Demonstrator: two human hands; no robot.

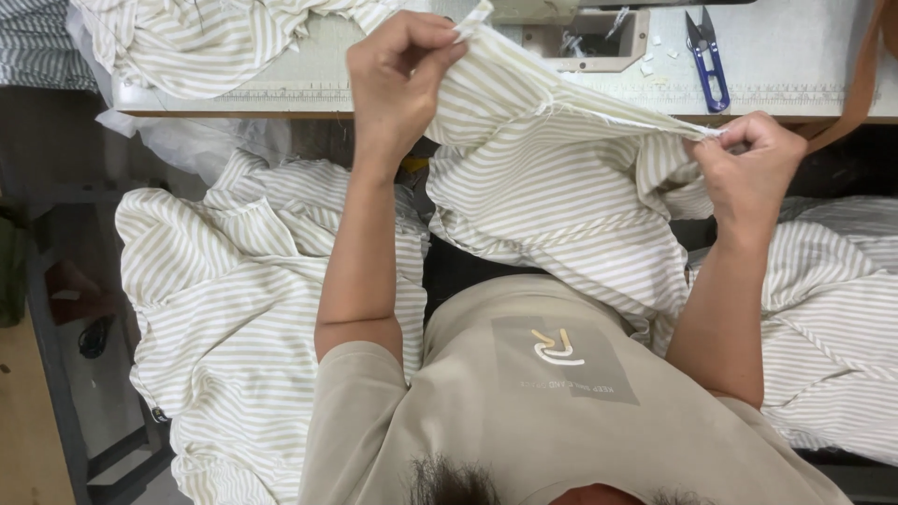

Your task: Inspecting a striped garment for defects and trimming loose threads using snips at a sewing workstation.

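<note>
Head view: a seated worker's left hand (398,70) and right hand (748,164) pinch a striped fabric piece (552,178), its seam taut between both sets of fingers, seemingly under inspection; trimming likely needs the one blue thread snips (708,61) on the surface (795,47) beyond the right fingers. Two striped heaps flank the lap.

Striped garment (561,187): matt woven cloth; snips (708,61): plastic grips.
</note>
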